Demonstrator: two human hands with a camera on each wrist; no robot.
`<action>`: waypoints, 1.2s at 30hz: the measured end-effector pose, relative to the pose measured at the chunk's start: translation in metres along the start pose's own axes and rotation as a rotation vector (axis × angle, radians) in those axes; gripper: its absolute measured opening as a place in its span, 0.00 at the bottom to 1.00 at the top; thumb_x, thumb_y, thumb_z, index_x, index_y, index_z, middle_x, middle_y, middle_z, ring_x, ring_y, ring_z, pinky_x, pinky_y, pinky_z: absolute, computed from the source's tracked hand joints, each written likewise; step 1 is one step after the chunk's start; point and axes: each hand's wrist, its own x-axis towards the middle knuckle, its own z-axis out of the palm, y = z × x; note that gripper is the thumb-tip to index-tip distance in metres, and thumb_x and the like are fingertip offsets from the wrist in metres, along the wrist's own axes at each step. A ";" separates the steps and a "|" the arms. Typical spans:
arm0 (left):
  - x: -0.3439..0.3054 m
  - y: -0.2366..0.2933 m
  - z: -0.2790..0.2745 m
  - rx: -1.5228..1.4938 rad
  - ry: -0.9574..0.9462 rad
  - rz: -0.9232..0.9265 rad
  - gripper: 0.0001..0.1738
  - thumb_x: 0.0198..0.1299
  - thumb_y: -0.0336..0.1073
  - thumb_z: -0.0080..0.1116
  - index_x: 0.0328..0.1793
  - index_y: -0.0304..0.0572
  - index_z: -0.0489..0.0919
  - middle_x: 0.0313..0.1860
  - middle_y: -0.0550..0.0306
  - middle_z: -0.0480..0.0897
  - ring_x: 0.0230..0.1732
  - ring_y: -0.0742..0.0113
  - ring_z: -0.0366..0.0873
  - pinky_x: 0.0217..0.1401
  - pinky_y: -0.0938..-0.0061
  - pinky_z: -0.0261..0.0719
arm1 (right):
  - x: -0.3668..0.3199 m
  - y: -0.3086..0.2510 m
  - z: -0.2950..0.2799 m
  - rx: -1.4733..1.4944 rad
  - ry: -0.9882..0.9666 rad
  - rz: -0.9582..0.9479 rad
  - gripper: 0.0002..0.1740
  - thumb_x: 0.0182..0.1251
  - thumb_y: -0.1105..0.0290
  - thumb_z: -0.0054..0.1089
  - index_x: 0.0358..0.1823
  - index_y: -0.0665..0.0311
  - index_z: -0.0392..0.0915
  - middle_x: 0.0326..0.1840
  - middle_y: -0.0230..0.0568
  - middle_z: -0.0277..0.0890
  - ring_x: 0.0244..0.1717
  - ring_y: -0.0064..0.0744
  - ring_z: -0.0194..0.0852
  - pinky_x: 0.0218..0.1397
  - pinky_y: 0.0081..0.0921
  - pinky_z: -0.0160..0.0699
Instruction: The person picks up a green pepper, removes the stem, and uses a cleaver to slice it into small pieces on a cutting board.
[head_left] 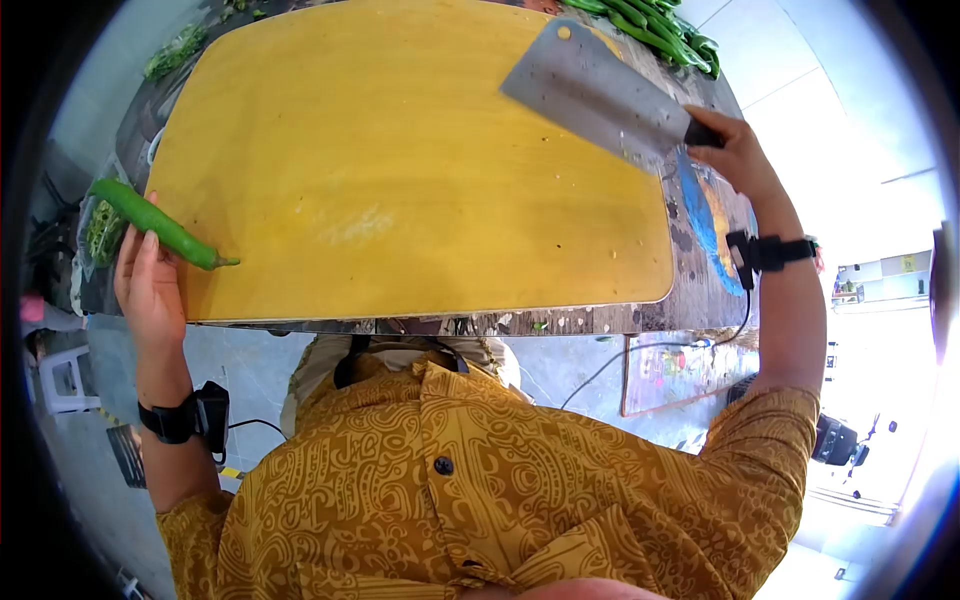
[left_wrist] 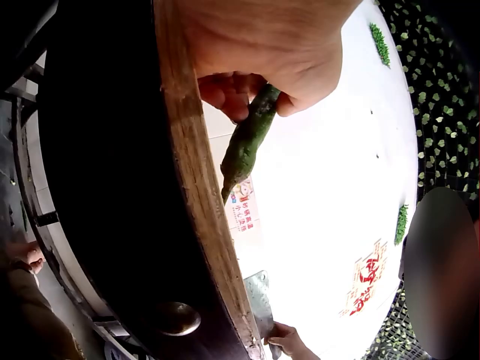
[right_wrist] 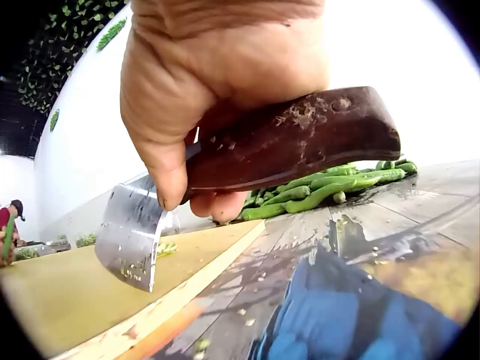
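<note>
My left hand [head_left: 152, 290] grips a long green pepper [head_left: 165, 228] at the left edge of a yellow cutting board [head_left: 400, 150]. The pepper's stem points toward the board; in the left wrist view the thumb and fingers pinch the pepper [left_wrist: 253, 135] from both sides. On the right, my right hand [head_left: 748, 155] holds a cleaver [head_left: 595, 95] by its dark handle, the broad blade reaching over the board's far right corner. Small pale bits cling to the blade [right_wrist: 131, 232] in the right wrist view, where the fingers wrap the wooden handle [right_wrist: 300, 142].
A heap of green peppers [head_left: 660, 30] lies beyond the board's far right corner. At the left, chopped green pieces [head_left: 103, 232] sit beside the board. A blue sheet [head_left: 705, 215] lies on the table to the right. Small scraps dot the board and the table's front edge.
</note>
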 end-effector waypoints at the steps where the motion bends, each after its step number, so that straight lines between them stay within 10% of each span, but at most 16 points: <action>1: -0.001 0.000 0.000 -0.003 -0.002 -0.002 0.27 0.73 0.31 0.43 0.74 0.24 0.60 0.74 0.46 0.66 0.68 0.63 0.69 0.69 0.66 0.69 | 0.012 0.005 0.001 -0.019 0.025 -0.023 0.31 0.51 0.81 0.71 0.61 0.63 0.78 0.45 0.37 0.82 0.43 0.24 0.78 0.53 0.21 0.76; 9: -0.002 -0.003 -0.006 -0.045 -0.018 -0.010 0.27 0.73 0.30 0.44 0.74 0.24 0.60 0.74 0.46 0.66 0.69 0.62 0.69 0.70 0.65 0.69 | 0.042 -0.007 -0.004 -0.053 0.156 -0.151 0.30 0.54 0.78 0.71 0.62 0.57 0.79 0.43 0.33 0.83 0.42 0.24 0.78 0.51 0.21 0.77; 19: -0.004 -0.007 -0.002 -0.075 -0.054 0.015 0.25 0.73 0.29 0.43 0.73 0.24 0.62 0.72 0.47 0.68 0.68 0.62 0.69 0.70 0.62 0.68 | -0.013 -0.078 0.014 0.053 -0.176 -0.062 0.28 0.52 0.81 0.70 0.58 0.63 0.81 0.38 0.37 0.80 0.40 0.23 0.78 0.49 0.20 0.78; 27: -0.005 0.004 0.021 0.007 -0.064 0.023 0.23 0.69 0.32 0.54 0.68 0.29 0.72 0.54 0.58 0.79 0.52 0.74 0.75 0.54 0.77 0.72 | 0.006 -0.042 0.016 -0.169 0.239 0.095 0.27 0.57 0.72 0.69 0.61 0.63 0.77 0.43 0.43 0.82 0.41 0.30 0.81 0.49 0.30 0.79; 32: 0.000 0.004 0.018 0.070 -0.123 -0.020 0.24 0.69 0.33 0.55 0.70 0.32 0.71 0.56 0.59 0.79 0.52 0.72 0.75 0.53 0.75 0.72 | -0.009 -0.072 0.012 0.291 0.494 0.132 0.26 0.61 0.71 0.67 0.59 0.75 0.73 0.41 0.45 0.80 0.34 0.27 0.80 0.38 0.22 0.78; 36: -0.001 0.021 0.038 -0.035 -0.214 -0.039 0.16 0.64 0.38 0.61 0.52 0.34 0.80 0.40 0.58 0.83 0.41 0.72 0.80 0.49 0.75 0.78 | -0.029 -0.120 0.020 0.682 0.278 0.103 0.11 0.61 0.75 0.60 0.43 0.70 0.73 0.31 0.40 0.77 0.24 0.24 0.73 0.29 0.18 0.72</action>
